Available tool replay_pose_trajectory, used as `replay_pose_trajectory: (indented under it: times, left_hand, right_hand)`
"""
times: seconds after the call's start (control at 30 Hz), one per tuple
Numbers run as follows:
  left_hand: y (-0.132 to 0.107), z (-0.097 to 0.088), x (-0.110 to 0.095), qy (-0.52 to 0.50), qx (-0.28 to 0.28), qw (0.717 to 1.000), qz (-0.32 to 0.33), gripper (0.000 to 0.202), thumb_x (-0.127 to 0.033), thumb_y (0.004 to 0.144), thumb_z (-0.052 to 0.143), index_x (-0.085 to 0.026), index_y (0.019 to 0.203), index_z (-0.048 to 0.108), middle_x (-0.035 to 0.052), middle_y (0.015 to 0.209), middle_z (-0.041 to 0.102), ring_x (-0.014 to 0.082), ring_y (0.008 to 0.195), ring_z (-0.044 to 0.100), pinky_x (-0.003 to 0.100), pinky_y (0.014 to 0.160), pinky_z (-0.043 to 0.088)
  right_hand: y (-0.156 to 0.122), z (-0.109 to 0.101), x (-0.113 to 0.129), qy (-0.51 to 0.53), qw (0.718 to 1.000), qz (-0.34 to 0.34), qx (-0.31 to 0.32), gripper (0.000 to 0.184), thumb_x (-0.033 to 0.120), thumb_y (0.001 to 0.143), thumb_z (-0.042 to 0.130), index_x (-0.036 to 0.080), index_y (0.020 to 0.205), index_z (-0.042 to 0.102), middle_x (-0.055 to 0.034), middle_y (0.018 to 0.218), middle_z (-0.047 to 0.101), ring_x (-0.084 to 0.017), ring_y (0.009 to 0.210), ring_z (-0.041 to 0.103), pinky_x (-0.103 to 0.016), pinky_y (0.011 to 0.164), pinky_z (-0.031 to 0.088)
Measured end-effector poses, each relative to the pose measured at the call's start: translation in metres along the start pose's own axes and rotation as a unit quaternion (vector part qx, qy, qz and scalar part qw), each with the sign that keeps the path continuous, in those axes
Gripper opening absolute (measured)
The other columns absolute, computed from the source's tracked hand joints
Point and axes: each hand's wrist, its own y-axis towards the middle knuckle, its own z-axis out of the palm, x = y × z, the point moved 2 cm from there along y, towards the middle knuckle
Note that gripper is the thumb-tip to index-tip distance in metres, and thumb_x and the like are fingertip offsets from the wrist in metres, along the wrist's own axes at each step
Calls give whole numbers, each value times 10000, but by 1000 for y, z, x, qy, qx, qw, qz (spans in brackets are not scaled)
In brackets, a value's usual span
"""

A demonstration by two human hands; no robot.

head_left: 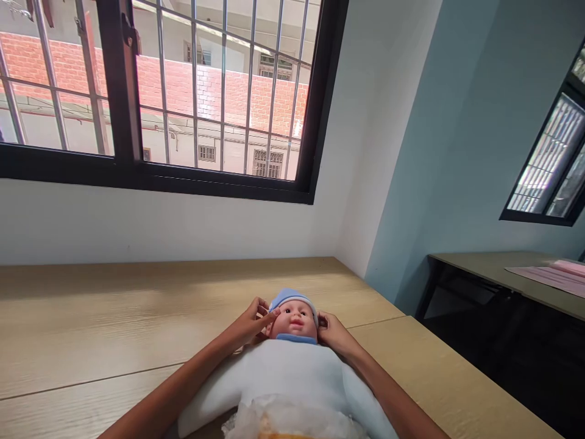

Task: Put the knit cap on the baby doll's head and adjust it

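Observation:
A baby doll (297,372) lies on its back on the wooden table, its head toward the wall. It wears a pale blue-white garment with a blue collar, and a blue hat (287,296) with a light brim covers the top of its head. My left hand (256,318) is at the left side of the head, fingers bent at the hat's edge and thumb by the cheek. On the other side, my right hand (333,332) has its fingers curled at the hat's lower edge near the ear. A sheer white ruffled cloth (283,414) lies over the doll's lower body.
The wooden table (114,317) reaches back to a white wall below a barred window (219,91). Seams run across its top. At the right, beyond a gap, stands a dark-legged table (470,265) with pink sheets (553,274) on it.

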Motion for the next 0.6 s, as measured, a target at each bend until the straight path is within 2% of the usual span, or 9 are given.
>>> replay_pose_trajectory:
  times: [0.13, 0.3, 0.4, 0.5, 0.6]
  left_hand:
    - [4, -1, 4, 2, -1, 1000, -21, 530, -672, 702, 537, -193, 893, 414, -6, 856, 481, 147, 767, 518, 273, 672, 464]
    - [5, -4, 4, -7, -2, 1000, -10, 517, -671, 688, 563, -200, 782, 371, -28, 775, 453, 138, 729, 508, 248, 613, 461]
    - [0, -4, -1, -8, 13, 1000, -26, 504, -664, 703, 554, -199, 779, 372, -32, 731, 467, 118, 643, 503, 218, 543, 423]
    - [-4, -3, -6, -13, 13, 999, -45, 498, -657, 710, 553, -204, 773, 357, -42, 683, 463, 105, 591, 493, 190, 479, 361]
    - [-5, -3, -8, -30, 17, 999, -30, 482, -633, 712, 573, -205, 806, 373, -42, 710, 472, 103, 611, 499, 189, 497, 383]
  right_hand:
    - [0, 2, 0, 16, 998, 29, 45, 158, 232, 552, 586, 157, 683, 540, 4, 611, 606, -142, 573, 536, -232, 523, 388]
    - [-2, 7, 2, 45, 994, 68, 69, 217, 252, 557, 577, 177, 757, 543, 19, 579, 602, -116, 490, 489, -209, 456, 315]
    - [-1, 8, 4, 59, 994, 74, 60, 230, 283, 585, 556, 177, 788, 576, 14, 602, 613, -119, 496, 483, -214, 457, 305]
    - [-1, 6, 8, 33, 998, 30, 34, 206, 322, 648, 534, 183, 790, 590, -8, 688, 642, -148, 598, 530, -231, 514, 355]
    - [-2, 2, 12, -37, 999, 3, -3, 153, 341, 698, 486, 199, 709, 541, 16, 599, 582, -136, 534, 484, -234, 499, 339]
